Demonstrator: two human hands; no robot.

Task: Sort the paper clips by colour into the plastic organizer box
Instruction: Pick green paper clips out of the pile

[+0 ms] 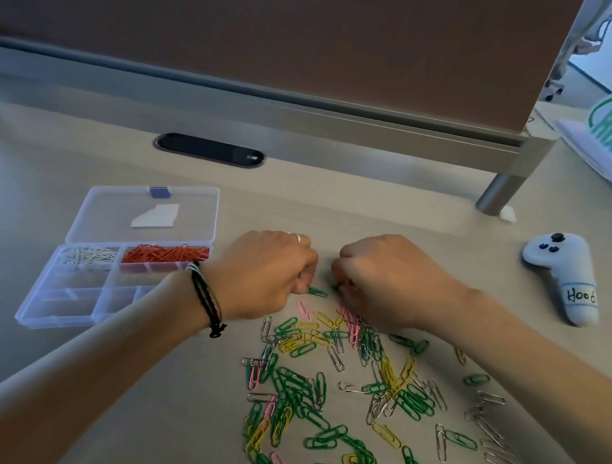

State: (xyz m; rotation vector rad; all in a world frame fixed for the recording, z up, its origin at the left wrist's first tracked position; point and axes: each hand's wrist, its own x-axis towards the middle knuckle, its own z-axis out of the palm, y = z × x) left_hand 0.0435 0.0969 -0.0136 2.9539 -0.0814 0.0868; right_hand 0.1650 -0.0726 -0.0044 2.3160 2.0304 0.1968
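From the head camera, your left hand (268, 273) is curling its fingers onto a green paper clip (317, 291) mid-worktop; your right hand (386, 278) is pinching another. Loose clips (336, 393) are lying toward the near edge, the organizer box (61, 314) sitting open toward the left edge.
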